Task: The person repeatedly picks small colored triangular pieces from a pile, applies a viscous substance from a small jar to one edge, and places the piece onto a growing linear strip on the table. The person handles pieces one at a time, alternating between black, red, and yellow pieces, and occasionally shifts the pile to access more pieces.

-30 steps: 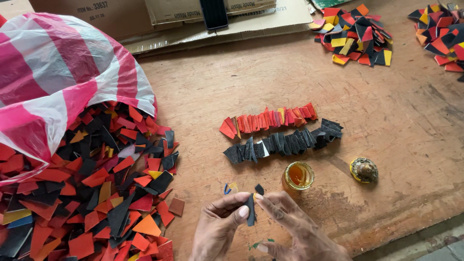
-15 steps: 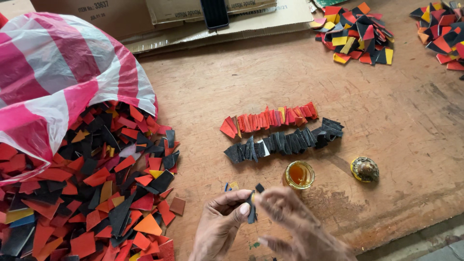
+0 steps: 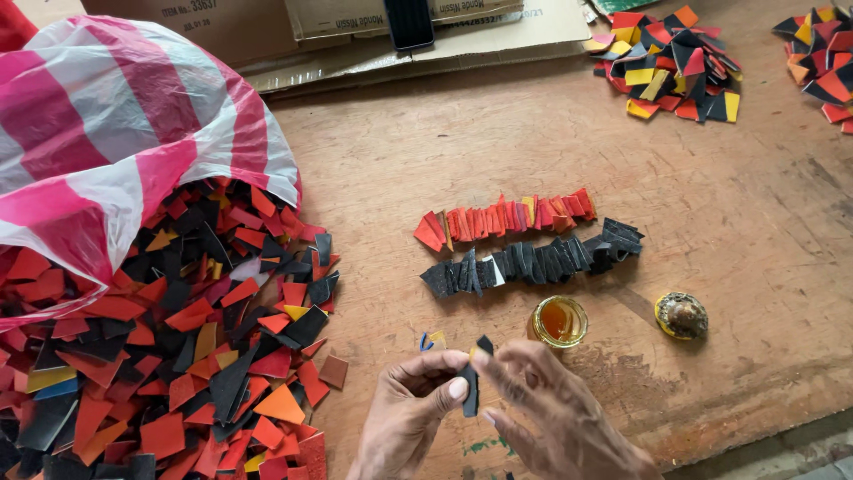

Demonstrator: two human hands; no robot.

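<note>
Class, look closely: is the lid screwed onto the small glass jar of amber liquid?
No: the small glass jar stands open, showing amber liquid, and its lid lies apart to its right on the wooden table.

The scene is seen from a single head-worn camera, aimed steeply down and forward over a worn wooden surface (image 3: pixel 729 231). The left hand (image 3: pixel 404 404) and right hand (image 3: pixel 555 409) are caught close at the near edge, bottom centre. A striped plastic bag (image 3: pixel 115 133) is framed at the left, flattened cardboard (image 3: pixel 444 36) along the far edge. No second view is provided, so no overlap is shown.
</note>
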